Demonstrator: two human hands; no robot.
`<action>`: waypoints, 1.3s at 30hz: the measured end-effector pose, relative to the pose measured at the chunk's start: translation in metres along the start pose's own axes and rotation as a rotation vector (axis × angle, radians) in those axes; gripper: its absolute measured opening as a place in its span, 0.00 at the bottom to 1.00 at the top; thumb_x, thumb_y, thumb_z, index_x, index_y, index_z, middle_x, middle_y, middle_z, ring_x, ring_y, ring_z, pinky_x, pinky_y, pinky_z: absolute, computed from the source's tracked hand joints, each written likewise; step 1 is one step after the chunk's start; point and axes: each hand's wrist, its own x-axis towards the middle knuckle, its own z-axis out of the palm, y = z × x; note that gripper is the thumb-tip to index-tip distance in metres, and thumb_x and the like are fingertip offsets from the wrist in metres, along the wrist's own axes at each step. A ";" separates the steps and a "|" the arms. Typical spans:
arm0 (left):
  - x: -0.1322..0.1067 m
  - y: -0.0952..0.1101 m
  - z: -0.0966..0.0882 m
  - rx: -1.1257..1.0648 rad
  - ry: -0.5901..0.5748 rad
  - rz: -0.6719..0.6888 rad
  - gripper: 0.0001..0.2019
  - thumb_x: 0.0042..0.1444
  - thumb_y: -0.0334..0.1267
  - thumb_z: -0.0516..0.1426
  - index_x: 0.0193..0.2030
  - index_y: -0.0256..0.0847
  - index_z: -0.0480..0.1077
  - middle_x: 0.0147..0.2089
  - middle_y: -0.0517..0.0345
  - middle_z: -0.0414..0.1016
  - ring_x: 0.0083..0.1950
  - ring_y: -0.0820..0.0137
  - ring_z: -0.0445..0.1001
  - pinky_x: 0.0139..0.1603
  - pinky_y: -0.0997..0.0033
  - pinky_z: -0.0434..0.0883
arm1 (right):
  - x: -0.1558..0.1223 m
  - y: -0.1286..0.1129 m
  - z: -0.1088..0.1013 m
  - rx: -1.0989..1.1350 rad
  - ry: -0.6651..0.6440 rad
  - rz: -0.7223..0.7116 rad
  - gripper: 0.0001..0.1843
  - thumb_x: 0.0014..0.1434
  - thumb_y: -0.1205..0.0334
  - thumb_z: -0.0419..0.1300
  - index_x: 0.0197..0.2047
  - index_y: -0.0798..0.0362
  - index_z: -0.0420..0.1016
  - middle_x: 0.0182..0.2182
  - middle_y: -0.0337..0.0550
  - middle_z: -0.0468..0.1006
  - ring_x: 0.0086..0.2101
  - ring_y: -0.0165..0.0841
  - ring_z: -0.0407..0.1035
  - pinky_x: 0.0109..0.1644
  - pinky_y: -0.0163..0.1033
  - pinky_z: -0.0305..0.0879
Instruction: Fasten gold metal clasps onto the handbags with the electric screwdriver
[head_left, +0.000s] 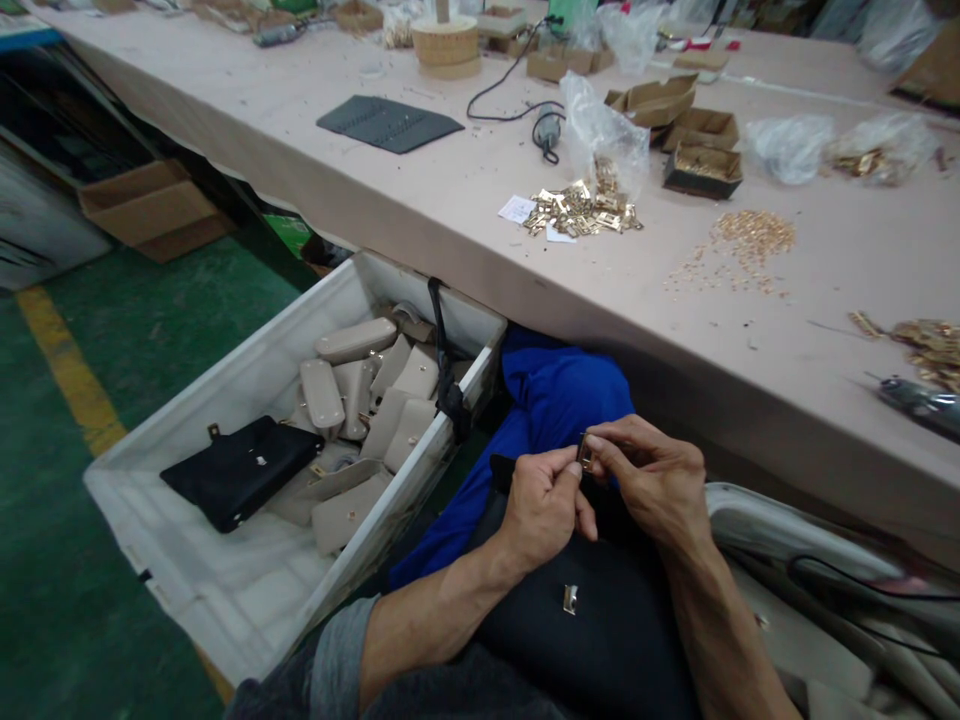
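I see a small metal clasp (585,452) held up over the lap, just above the black bag (600,640). Left hand (544,505) and right hand (652,480) are both pinched shut on it at the fingertips. A silver fitting (570,598) sits on the bag. A white crate (247,590) of beige pieces (360,340) is off to the left, and gold fittings (581,210) are heaped on the bench (420,200) ahead

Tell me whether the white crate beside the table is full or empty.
Partly filled: the white crate holds beige leather pieces and one black bag, with bare white bottom showing at its near end.
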 end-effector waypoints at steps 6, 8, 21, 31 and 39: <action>0.002 0.001 0.005 -0.005 0.077 0.019 0.15 0.68 0.37 0.54 0.44 0.31 0.81 0.13 0.63 0.67 0.11 0.75 0.63 0.14 0.81 0.57 | -0.003 -0.001 -0.001 0.042 0.027 0.082 0.11 0.60 0.54 0.73 0.41 0.52 0.86 0.31 0.44 0.81 0.25 0.33 0.74 0.28 0.34 0.73; 0.001 0.002 0.007 -0.019 0.101 0.020 0.15 0.67 0.36 0.54 0.43 0.31 0.81 0.14 0.63 0.67 0.11 0.76 0.63 0.14 0.80 0.56 | -0.004 -0.001 -0.003 0.066 0.049 0.123 0.13 0.59 0.53 0.74 0.42 0.53 0.86 0.30 0.44 0.81 0.26 0.34 0.75 0.28 0.35 0.74; -0.002 0.003 0.008 -0.017 0.098 0.025 0.15 0.67 0.36 0.53 0.42 0.32 0.81 0.13 0.64 0.66 0.11 0.77 0.61 0.15 0.80 0.56 | -0.001 0.001 -0.008 -0.081 -0.005 0.009 0.10 0.63 0.52 0.71 0.37 0.51 0.86 0.33 0.44 0.81 0.29 0.34 0.73 0.32 0.36 0.70; -0.004 -0.001 0.009 -0.076 0.117 0.045 0.15 0.67 0.38 0.54 0.40 0.32 0.81 0.13 0.63 0.66 0.11 0.77 0.61 0.14 0.80 0.55 | 0.002 0.006 -0.012 -0.038 -0.074 -0.015 0.08 0.61 0.55 0.72 0.37 0.51 0.87 0.35 0.45 0.82 0.35 0.38 0.76 0.37 0.39 0.73; -0.005 0.002 0.009 -0.093 0.126 0.041 0.15 0.65 0.38 0.54 0.42 0.31 0.81 0.14 0.62 0.68 0.12 0.76 0.63 0.15 0.80 0.57 | 0.002 0.003 -0.013 -0.017 -0.107 0.014 0.08 0.61 0.56 0.72 0.39 0.50 0.88 0.36 0.46 0.83 0.34 0.38 0.77 0.36 0.38 0.75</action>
